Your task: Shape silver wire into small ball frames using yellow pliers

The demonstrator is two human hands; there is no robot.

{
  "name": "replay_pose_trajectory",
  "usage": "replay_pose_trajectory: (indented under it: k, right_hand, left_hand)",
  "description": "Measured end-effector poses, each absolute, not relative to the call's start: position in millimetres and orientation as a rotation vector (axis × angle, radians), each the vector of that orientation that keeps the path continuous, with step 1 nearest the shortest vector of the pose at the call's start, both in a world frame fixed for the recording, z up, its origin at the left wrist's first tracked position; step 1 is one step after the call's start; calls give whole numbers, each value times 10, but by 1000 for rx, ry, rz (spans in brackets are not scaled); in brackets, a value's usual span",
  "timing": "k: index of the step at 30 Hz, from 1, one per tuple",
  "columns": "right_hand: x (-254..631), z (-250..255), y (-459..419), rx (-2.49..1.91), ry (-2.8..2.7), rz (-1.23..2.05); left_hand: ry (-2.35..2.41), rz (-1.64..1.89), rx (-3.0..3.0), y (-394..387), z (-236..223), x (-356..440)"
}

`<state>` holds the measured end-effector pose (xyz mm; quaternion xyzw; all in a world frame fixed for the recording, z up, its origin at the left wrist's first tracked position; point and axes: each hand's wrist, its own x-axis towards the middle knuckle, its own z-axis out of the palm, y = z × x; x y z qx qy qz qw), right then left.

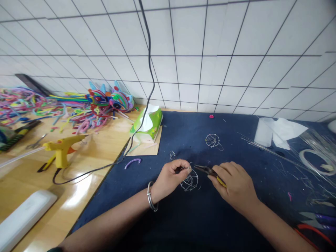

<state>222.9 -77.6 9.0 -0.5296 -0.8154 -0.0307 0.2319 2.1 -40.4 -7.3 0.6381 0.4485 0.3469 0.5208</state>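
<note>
My left hand point(172, 176) pinches the upper edge of a round wire frame point(189, 183), a silvery ring with bent wires crossing inside it. The frame hangs just below my fingertips, over the dark blue mat point(173, 217). In my right hand point(233, 183) is a pair of pliers point(207, 170) with a yellow handle, gripped in closed fingers. The plier jaws point left toward the pinched wire and appear a little apart from it. A second wire ring point(212, 140) lies farther back on the mat, and a small wire coil point(172, 155) lies beyond my left hand.
At left are a yellow glue gun point(61, 152), its black cord point(86, 174), a white case point(27, 218) and colorful pipe cleaners point(89, 120). A green tissue pack point(149, 122) stands behind. At right lie loose wires point(273, 152), white paper point(286, 131) and purple-handled scissors point(319, 219).
</note>
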Motion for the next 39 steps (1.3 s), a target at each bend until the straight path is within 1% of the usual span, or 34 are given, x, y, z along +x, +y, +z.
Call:
replay_pose_trajectory:
  k: [3, 6, 8, 10, 13, 16, 22, 28, 39]
  right_hand:
    - [2336, 65, -702, -1412, -2195, 3]
    - [2405, 74, -652, -1371, -2147, 187]
    - [2381, 132, -654, -1378, -2065, 406]
    - [2299, 227, -676, -1470, -1960, 712]
    - [2133, 367, -702, -1444, -1980, 917]
    - [2020, 423, -699, -1486, -2030, 897]
    - [1985, 363, -687, -1483, -2083, 835]
    - [1955, 288, -727, -1528, -1994, 903]
    - [1964, 237, -734, -1563, -1848, 943]
  left_hand:
    - [1000, 785, 1499, -379, -38, -2]
    - [881, 654, 1447, -371, 3, -19]
    - [816, 556, 1425, -378, 20, -16]
    - [774, 495, 1419, -392, 27, 3]
    - [760, 482, 1449, -413, 30, 51]
    - [767, 489, 1540, -423, 36, 95]
    - [795, 561, 1697, -437, 25, 121]
    - [888, 606, 1790, -454, -8, 111]
    - [934, 586, 1718, -426, -10, 94]
